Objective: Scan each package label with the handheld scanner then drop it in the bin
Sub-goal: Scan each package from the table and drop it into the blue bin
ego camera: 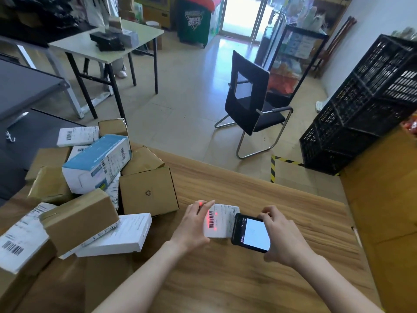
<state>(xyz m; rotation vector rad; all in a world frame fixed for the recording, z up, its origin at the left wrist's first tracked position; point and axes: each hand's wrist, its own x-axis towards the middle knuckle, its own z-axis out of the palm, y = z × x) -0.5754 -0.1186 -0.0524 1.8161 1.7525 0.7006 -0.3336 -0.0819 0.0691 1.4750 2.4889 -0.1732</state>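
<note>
Near-centre on the wood surface [225, 281], left grip [191, 225] pinches small labelled package [220, 222], right grip [283, 239] clamped on handheld scanner [251, 234]; red beam spills onto fingers [200, 204], so a misread is likely.

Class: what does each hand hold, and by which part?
The left hand grips the white labelled package by its left edge; the right hand grips the handheld scanner by its right end.
</note>
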